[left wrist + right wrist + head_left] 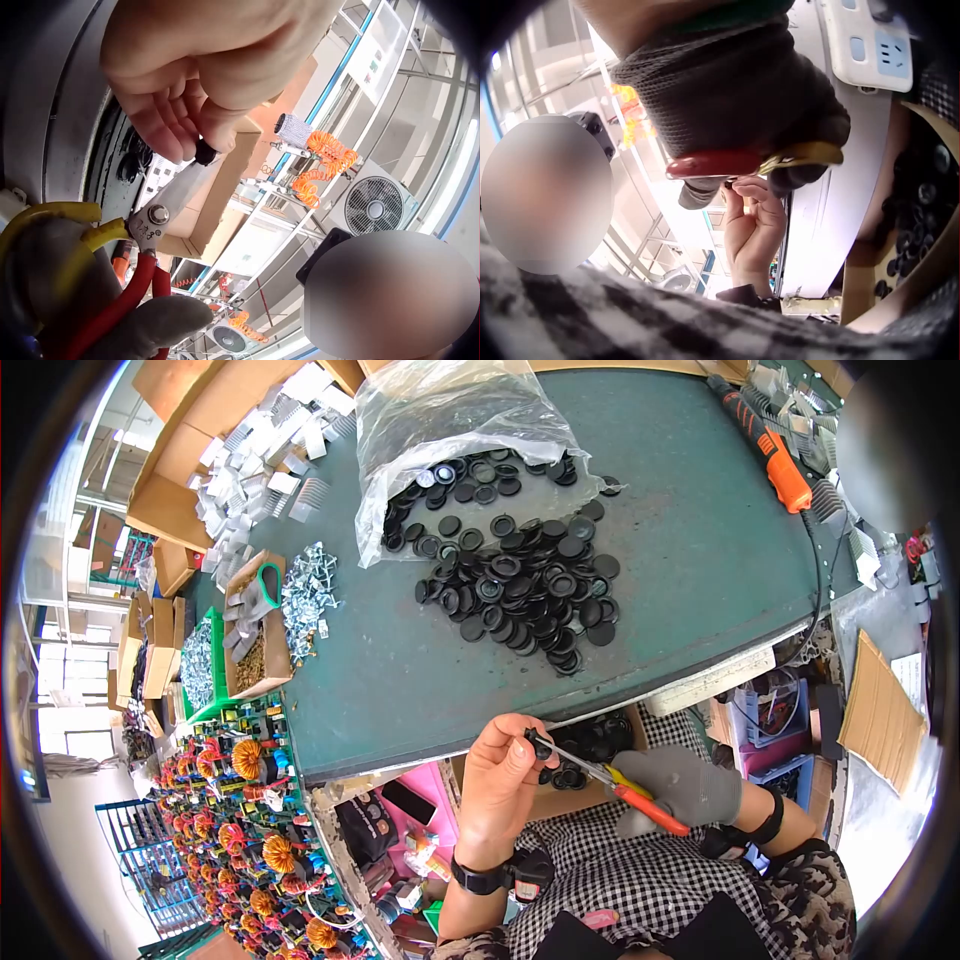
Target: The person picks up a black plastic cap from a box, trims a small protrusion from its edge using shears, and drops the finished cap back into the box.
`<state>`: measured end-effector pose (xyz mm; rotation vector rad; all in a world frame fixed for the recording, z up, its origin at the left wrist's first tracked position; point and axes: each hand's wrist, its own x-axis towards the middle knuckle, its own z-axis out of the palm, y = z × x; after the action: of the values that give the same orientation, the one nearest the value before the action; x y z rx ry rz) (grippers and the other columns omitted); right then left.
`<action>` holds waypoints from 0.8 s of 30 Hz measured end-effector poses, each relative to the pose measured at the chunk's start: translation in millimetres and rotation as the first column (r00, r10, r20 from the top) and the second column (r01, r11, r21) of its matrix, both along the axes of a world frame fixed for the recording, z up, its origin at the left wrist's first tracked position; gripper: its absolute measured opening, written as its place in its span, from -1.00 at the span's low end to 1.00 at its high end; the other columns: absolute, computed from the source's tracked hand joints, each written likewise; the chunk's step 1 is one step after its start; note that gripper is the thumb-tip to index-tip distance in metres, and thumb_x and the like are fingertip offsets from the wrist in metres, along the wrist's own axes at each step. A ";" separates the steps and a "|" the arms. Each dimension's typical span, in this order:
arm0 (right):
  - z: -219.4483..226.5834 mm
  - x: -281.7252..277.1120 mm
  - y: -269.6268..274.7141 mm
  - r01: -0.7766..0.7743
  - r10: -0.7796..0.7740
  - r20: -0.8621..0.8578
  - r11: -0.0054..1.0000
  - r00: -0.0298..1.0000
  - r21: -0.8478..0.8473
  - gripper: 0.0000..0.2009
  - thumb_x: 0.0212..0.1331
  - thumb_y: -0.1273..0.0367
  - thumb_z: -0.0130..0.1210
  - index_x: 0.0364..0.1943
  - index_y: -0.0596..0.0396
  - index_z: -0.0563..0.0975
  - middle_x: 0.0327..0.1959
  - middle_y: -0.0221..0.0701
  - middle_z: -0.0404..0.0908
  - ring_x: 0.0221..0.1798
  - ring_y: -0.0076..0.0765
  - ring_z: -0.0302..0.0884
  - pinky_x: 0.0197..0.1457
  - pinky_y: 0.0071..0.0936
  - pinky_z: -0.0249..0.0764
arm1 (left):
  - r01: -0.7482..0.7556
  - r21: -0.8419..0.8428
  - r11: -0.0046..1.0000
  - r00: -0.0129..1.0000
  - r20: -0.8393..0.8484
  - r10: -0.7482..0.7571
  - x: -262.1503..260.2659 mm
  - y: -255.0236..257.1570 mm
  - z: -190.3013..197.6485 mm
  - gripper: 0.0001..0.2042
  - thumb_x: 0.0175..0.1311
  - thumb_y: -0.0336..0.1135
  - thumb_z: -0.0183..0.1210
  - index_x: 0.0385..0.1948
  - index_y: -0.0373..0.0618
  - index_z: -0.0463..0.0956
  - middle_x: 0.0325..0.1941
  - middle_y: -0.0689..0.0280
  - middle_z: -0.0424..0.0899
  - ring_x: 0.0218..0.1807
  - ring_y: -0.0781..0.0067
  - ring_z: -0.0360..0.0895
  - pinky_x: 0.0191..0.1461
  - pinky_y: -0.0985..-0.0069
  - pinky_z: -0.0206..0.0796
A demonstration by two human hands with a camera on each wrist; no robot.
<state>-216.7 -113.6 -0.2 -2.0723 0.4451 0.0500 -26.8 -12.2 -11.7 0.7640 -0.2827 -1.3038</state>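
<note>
My bare left hand point(500, 780) pinches a small black rubbery piece point(205, 152) between thumb and fingertips, just off the near edge of the table. My right hand point(690, 785), in a grey glove, grips scissors point(159, 215) with one red and one yellow handle. Their blades point at the left fingertips and reach the black piece in the left wrist view. Below both hands, a cardboard box point(859, 281) holds more black round pieces. On the green table point(700, 580) lies a large pile of black round caps point(530, 575), spilling from a clear plastic bag point(460, 410).
Silver heat sinks point(265, 450) heap at the back left, near loose screws point(310, 595) and a carton with a grey glove point(245, 615). Circuit boards with orange coils point(245, 760) stand along the left. An orange-black power screwdriver point(765, 450) lies at the right with its cord.
</note>
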 end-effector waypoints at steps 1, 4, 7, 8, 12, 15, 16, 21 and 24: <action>-4.8 -0.2 1.8 0.015 -0.015 -0.001 0.979 1.000 0.201 -0.41 -0.12 -0.13 0.15 -0.27 0.15 0.42 -0.57 -0.24 0.49 -0.49 -0.14 0.49 -0.42 -0.34 0.35 | -0.011 0.017 1.000 1.000 0.019 0.010 0.1 1.3 0.1 -0.79 0.16 -0.28 0.15 -0.26 -0.17 0.42 -0.25 0.32 0.49 -0.30 0.52 0.47 -0.16 0.58 0.35; -4.7 0.2 2.7 0.028 -0.025 -0.011 0.916 1.000 0.399 -0.47 -0.05 -0.08 0.13 -0.28 0.13 0.43 -0.58 -0.24 0.48 -0.49 -0.17 0.49 -0.43 -0.35 0.33 | -0.031 0.051 0.998 0.998 0.057 0.028 2.2 2.7 0.4 -0.79 0.15 -0.29 0.16 -0.26 -0.18 0.43 -0.27 0.32 0.50 -0.31 0.52 0.47 -0.16 0.58 0.34; 5.6 -2.0 -1.6 0.033 -0.029 -0.017 0.920 0.999 0.390 -0.53 -0.01 -0.03 0.13 -0.31 0.13 0.45 -0.58 -0.25 0.48 -0.51 -0.21 0.47 -0.44 -0.38 0.32 | -0.053 0.080 0.995 0.987 0.153 0.040 8.6 6.6 6.6 -0.80 0.14 -0.31 0.17 -0.27 -0.19 0.43 -0.30 0.32 0.51 -0.33 0.53 0.48 -0.17 0.59 0.34; 8.0 -2.9 -3.1 0.039 -0.036 -0.016 0.925 0.999 0.377 -0.56 0.00 0.01 0.14 -0.34 0.14 0.46 -0.58 -0.25 0.47 -0.52 -0.23 0.46 -0.44 -0.40 0.32 | -0.066 0.092 0.994 0.972 0.230 0.044 12.3 9.2 9.3 -0.80 0.15 -0.33 0.17 -0.27 -0.20 0.43 -0.31 0.32 0.52 -0.34 0.53 0.48 -0.18 0.59 0.34; -1.0 -20.5 -10.2 0.177 -0.272 0.130 0.854 0.953 0.489 -0.65 0.05 0.11 0.14 -0.46 0.16 0.46 -0.58 -0.37 0.45 -0.53 -0.40 0.39 -0.42 -0.51 0.32 | -0.137 0.308 0.941 0.774 0.627 -0.093 22.0 19.7 31.8 -0.82 0.10 -0.40 0.19 -0.28 -0.20 0.46 -0.33 0.33 0.54 -0.36 0.52 0.47 -0.24 0.58 0.33; -0.9 -21.3 -11.9 0.279 -0.367 0.224 0.897 0.903 0.343 -0.64 0.05 0.09 0.14 -0.49 0.15 0.46 -0.57 -0.40 0.45 -0.51 -0.46 0.38 -0.41 -0.53 0.32 | -0.095 0.358 0.929 0.079 0.933 -0.352 14.5 -0.8 43.4 -0.79 0.00 -0.56 0.14 -0.27 -0.19 0.51 -0.37 0.33 0.51 -0.42 0.56 0.43 -0.30 0.65 0.26; 4.4 -20.0 -12.2 0.281 -0.402 0.178 0.836 0.898 0.471 -0.62 0.03 0.07 0.16 -0.50 0.15 0.46 -0.57 -0.41 0.44 -0.51 -0.50 0.37 -0.41 -0.54 0.31 | -0.129 0.212 0.969 -0.028 0.976 -0.217 11.6 -11.4 41.3 -0.78 -0.03 -0.55 0.16 -0.28 -0.16 0.53 -0.38 0.30 0.51 -0.41 0.50 0.43 -0.30 0.61 0.25; 6.0 -23.4 -6.0 0.296 -0.436 0.172 0.804 0.883 0.515 -0.60 0.01 0.04 0.17 -0.51 0.14 0.46 -0.60 -0.44 0.41 -0.53 -0.53 0.33 -0.44 -0.55 0.29 | -0.114 -0.173 0.978 -0.417 0.902 0.111 17.0 -71.5 34.5 -0.79 -0.07 -0.50 0.19 -0.32 -0.14 0.57 -0.41 0.25 0.52 -0.36 0.30 0.42 -0.27 0.46 0.27; 3.9 -27.5 -6.2 0.296 -0.425 0.199 0.833 0.883 0.468 -0.56 0.01 0.00 0.14 -0.50 0.15 0.46 -0.63 -0.45 0.40 -0.56 -0.51 0.33 -0.46 -0.53 0.28 | -0.115 -0.121 0.986 -0.518 0.854 0.044 23.0 -82.6 31.3 -0.88 -0.07 -0.43 0.21 -0.44 -0.13 0.58 -0.43 0.29 0.54 -0.31 0.26 0.43 -0.20 0.39 0.26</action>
<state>-244.2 -119.9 3.6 -1.5011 0.5803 -0.3618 -3.9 -94.8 19.6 1.8902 -1.7306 0.1780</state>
